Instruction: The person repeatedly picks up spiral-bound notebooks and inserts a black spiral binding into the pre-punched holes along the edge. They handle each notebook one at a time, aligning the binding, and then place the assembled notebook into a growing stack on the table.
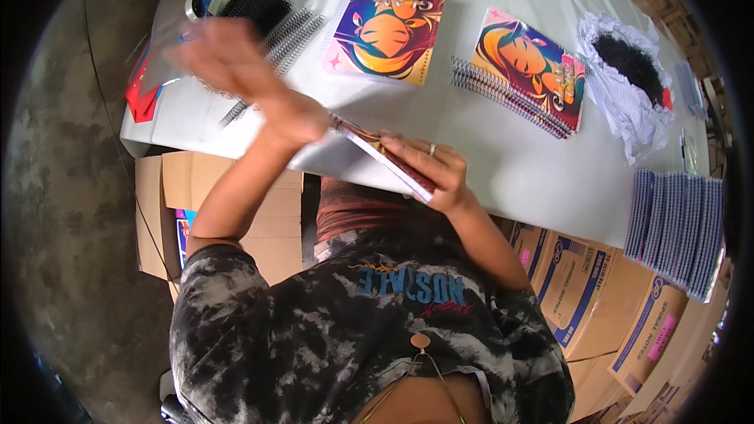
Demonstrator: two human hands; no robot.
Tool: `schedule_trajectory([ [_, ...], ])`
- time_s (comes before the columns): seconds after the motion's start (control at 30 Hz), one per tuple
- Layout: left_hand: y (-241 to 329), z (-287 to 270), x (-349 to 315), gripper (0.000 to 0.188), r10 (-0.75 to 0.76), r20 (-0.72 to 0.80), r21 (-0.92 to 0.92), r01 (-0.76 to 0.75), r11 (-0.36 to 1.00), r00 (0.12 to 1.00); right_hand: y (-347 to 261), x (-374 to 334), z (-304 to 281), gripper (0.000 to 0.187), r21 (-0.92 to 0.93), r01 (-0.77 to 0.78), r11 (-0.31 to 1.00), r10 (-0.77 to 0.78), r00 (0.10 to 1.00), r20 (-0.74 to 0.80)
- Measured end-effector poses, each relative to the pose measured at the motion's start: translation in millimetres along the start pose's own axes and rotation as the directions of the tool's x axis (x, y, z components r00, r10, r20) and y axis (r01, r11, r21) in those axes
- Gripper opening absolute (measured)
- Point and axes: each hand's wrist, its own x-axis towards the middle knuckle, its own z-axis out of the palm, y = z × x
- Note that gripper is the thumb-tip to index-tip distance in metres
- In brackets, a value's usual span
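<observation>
And there you were, right hand (pixel 440 171) clamped along one side of the notebook (pixel 383 156), left hand (pixel 238 65) a blur, its fingers clear of the book and spread toward the loose black coils (pixel 292 38); whether the heel of that palm touched the book's far end, you couldn't have told from here. The book sat tilted between your hands, above the near edge of the white table (pixel 514 177). Here was the danger: with one hand likely doing all the holding, a loosened pinch could have let it slip over that edge, and a sideways knock from the left palm might have twisted it free or skewed its sheets. Those coils looked ready to snag, too, had your fingers dragged through them. And the book itself? Slim, shown almost edge-on, a pale strip of page edges running along its length, a dark reddish cover with touches of gold peeping out beneath your fingers, most of its face hidden. Something dark marked the far end, too small to call a coil for certain.
</observation>
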Motion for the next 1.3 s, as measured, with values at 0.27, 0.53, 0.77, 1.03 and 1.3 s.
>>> schedule_trajectory([
  [0.27, 33.7, -16.0, 8.1, 0.118, 0.522, 0.112, 0.008, -0.526, 0.851, 0.846, 5.5, 3.9, 0.7, 0.033, 0.076, 0.030, 0.997, -0.028, 0.999, -0.022],
  [0.53, 53.2, -20.9, 64.9, 0.081, 0.539, -0.060, 0.172, -0.523, 0.834, 0.840, 6.0, 1.9, 4.8, 0.036, 0.005, -0.040, 0.999, 0.040, 0.996, -0.079],
  [0.77, 82.5, -40.2, 64.0, 0.057, -0.170, 0.869, -0.062, 0.444, 0.894, 0.464, -4.2, 11.1, -6.0, 0.032, -0.195, 0.068, 0.978, -0.071, 0.997, -0.007],
  [1.03, 27.4, 49.6, 129.1, 0.074, 0.234, 0.229, 0.496, -0.320, 0.807, 0.945, -36.8, 24.2, 50.4, 0.032, -0.230, 0.211, 0.950, -0.184, 0.974, 0.133],
  [1.3, 53.6, 22.4, 80.3, 0.048, 0.125, 0.633, -0.209, 0.013, 0.978, 0.764, 8.0, 2.5, -11.6, 0.020, 0.489, -0.465, 0.737, 0.595, 0.791, -0.143],
])
